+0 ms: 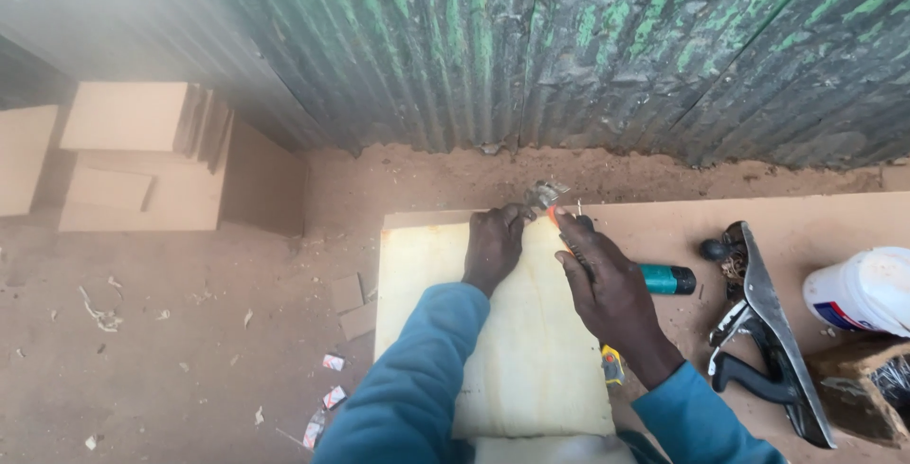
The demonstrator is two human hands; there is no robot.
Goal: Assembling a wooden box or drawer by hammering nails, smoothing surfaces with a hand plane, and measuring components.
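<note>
While the pale rectangular wooden board is steadied at its far edge by the left hand, an orange-tipped tool is pinched by the right hand just beside it, apparently for control; a metal hand plane lies right.

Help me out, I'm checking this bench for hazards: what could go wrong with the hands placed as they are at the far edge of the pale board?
1. The left hand sits right beside the orange-tipped tool in the right hand; a slip could hurt its fingers.
2. The pale board shows no clamp and could shift.
3. The hand plane lies near the right forearm and might get knocked.
</note>
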